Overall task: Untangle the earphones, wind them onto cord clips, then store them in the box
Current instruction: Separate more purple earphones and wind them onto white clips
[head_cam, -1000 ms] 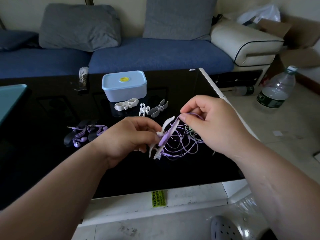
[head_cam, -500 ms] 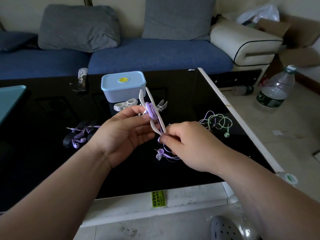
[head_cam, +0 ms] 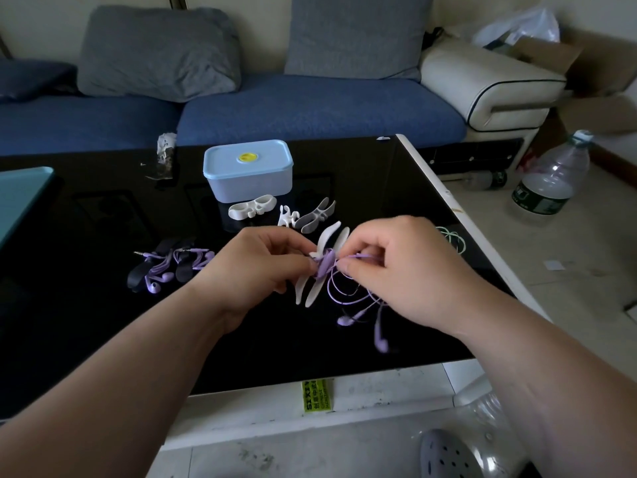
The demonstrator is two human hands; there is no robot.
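Observation:
My left hand (head_cam: 255, 270) pinches a white cord clip (head_cam: 319, 267) above the black table, with purple earphone cord (head_cam: 348, 294) wound round its middle. My right hand (head_cam: 396, 267) pinches that purple cord right beside the clip. Loose loops and two earbuds hang below it toward the table. The light blue box (head_cam: 248, 170) stands shut behind, with spare white clips (head_cam: 251, 208) and a grey clip (head_cam: 315, 215) in front of it. Purple earphones wound on dark clips (head_cam: 165, 267) lie at the left. A green earphone (head_cam: 455, 239) peeks out behind my right hand.
The black glass table (head_cam: 103, 322) has its white right edge near the green earphone. A teal tray (head_cam: 20, 198) sits at the far left and a crumpled wrapper (head_cam: 165, 150) at the back. A large water bottle (head_cam: 551, 177) stands on the floor to the right.
My right hand has risen from below the clip to beside it, carrying the purple cord up. The clip has tilted and dropped a little lower over the table, and less of the green earphone shows.

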